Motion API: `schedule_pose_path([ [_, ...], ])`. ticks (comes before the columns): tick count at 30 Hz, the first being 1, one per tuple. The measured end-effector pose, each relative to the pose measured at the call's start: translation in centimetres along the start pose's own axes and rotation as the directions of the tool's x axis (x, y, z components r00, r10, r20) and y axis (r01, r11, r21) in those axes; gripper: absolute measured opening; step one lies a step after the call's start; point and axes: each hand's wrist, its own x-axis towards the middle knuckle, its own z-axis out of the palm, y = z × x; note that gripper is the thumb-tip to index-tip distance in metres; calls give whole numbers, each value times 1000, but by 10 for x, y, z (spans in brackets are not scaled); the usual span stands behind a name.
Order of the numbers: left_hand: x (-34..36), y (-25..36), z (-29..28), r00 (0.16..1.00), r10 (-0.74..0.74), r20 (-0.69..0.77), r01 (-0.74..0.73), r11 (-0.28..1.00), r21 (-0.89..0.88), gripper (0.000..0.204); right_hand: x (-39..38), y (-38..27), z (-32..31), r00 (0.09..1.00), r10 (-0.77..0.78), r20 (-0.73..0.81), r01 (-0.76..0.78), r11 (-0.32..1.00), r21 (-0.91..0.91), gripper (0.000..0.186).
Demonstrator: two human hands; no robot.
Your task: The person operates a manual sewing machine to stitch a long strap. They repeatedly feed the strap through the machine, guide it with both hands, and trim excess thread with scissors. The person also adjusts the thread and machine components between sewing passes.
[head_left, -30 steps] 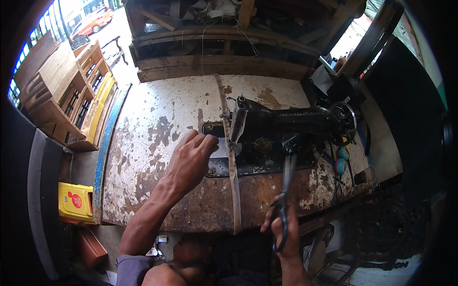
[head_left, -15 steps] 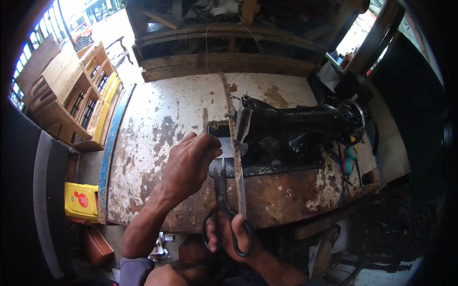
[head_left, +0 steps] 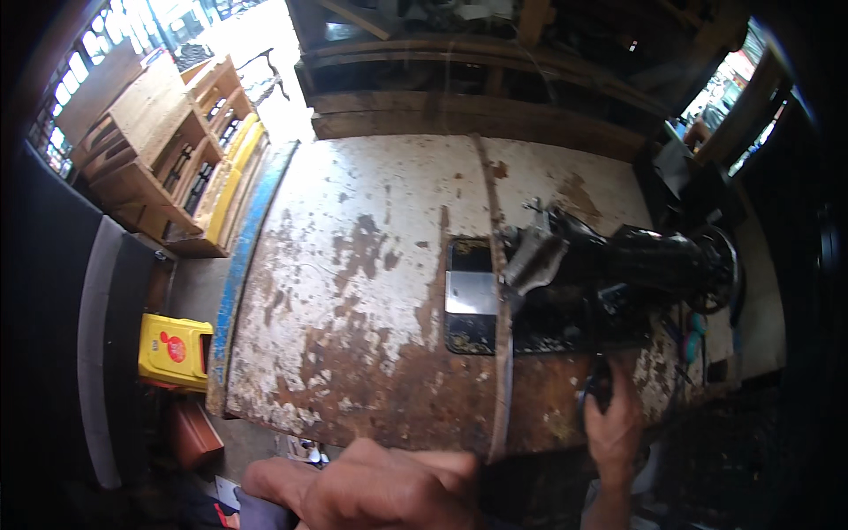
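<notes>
A black sewing machine point(head_left: 609, 252) stands on the worn table, its needle end toward the left. A long, narrow brown strip point(head_left: 493, 190) runs from the far part of the table past the needle end and down to the front edge. My right hand point(head_left: 616, 420) holds black-handled scissors point(head_left: 597, 389) at the table's front, just below the machine's base; their blades are hard to make out. Low in the middle, my left hand point(head_left: 380, 486) is closed with its knuckles up, near the strip's lower end. Whatever its fingers may hold is hidden.
The table point(head_left: 327, 336) has peeling white paint and a blue left edge. Wooden racks point(head_left: 168, 163) and a yellow container point(head_left: 175, 351) stand to its left. Dark wooden shelving point(head_left: 495, 110) rises behind. Small teal spools point(head_left: 693, 336) lie beyond the machine's right front.
My left hand has drawn back from the needle area toward me. My right hand has carried the scissors away from the strip to the right. The view has shifted left.
</notes>
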Motion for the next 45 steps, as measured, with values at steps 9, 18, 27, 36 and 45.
schedule_pose_path([
  [9,16,-13,-2,993,113,-41,-113,994,-10,24,15,-46,13,998,-64,-29,65,998,23,53],
  [18,31,-36,-65,980,-118,161,-22,739,674,14,5,-70,52,976,-205,-72,216,956,200,43],
  [27,64,-200,-137,999,-26,31,-22,287,958,5,4,-57,81,978,-203,-47,207,972,114,37],
  [36,63,-192,-132,997,-6,-75,72,331,941,7,5,-58,80,985,-168,-35,171,978,123,36],
  [45,61,-196,-134,997,-11,-76,75,329,941,7,5,-57,80,982,-184,-45,187,977,104,35],
])
